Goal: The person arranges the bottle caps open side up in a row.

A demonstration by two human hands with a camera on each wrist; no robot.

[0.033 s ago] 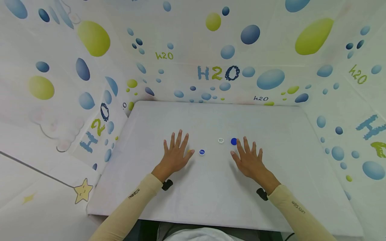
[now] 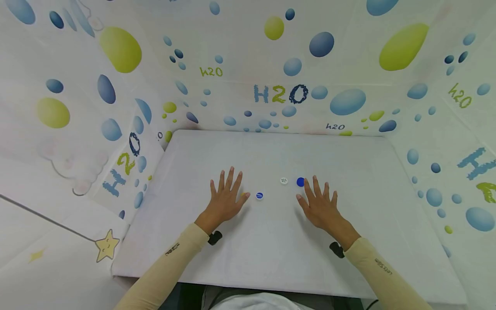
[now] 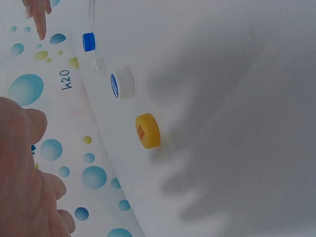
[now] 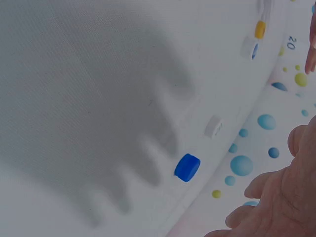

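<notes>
Several bottle caps lie on the white table. The left hand (image 2: 224, 199) hovers over the yellow cap (image 3: 147, 131), fingers spread and holding nothing; the head view shows only a sliver of that cap. Right of the left thumb is a white cap with a blue printed top (image 2: 259, 196). A plain white cap with dark print (image 2: 284, 181) lies farther back, between the hands. Beside it, the blue cap (image 2: 300, 182) is partly covered by the index fingertip of the right hand (image 2: 320, 207). That hand is also spread above the cloth, with nothing in it.
A white cloth covers the table (image 2: 271, 254). Printed curtains (image 2: 240, 43) with blue and green spots rise behind it and at both sides. Each wrist wears a small black camera (image 2: 336, 249). The person's body is at the front edge.
</notes>
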